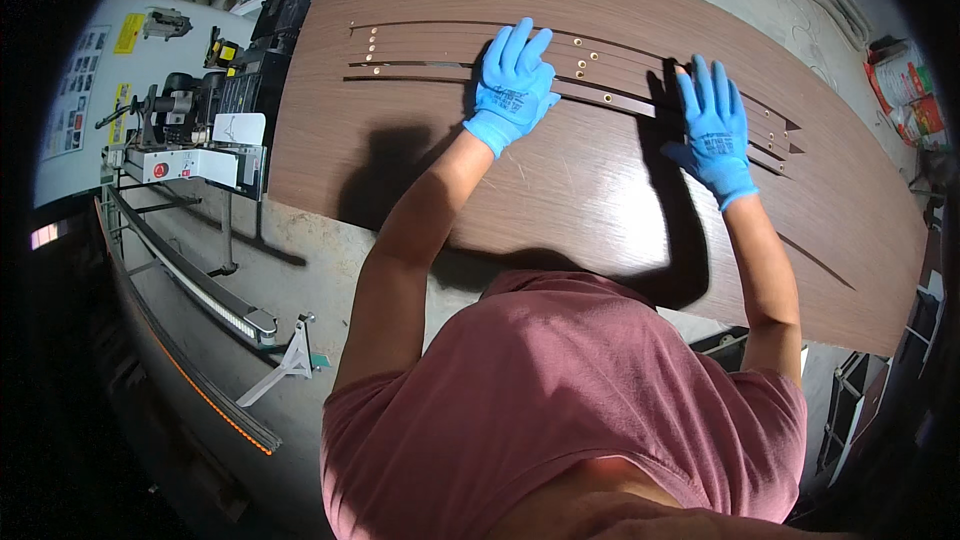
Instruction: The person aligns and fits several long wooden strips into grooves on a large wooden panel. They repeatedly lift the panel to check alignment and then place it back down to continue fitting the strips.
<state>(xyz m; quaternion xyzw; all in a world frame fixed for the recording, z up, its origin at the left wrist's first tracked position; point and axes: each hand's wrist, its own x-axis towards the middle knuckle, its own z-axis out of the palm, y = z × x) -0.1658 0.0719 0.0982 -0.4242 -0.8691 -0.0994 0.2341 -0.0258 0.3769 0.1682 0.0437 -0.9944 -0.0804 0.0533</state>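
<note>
Several narrow brown wood-grain strips [430,45] lie side by side across a large brown tabletop [540,205], with dark gaps between them. Small light-rimmed holes [581,64] dot them near both ends and around the middle. My left hand [513,85], in a blue glove, rests palm down over the middle of the strips, fingers stretched out. Further right, my right hand [716,130], gloved likewise, lies over the strips near their right end with its fingers spread. Neither hand grips anything. The parts of the strips under the gloves are hidden.
A machine with black housings [250,90] and a white panel stands against the table's left edge. Below it, a long metal rail [190,280] runs toward the lower left. A thin dark line [815,258] crosses the tabletop at the right. Red-and-white bags [905,95] sit beyond the right edge.
</note>
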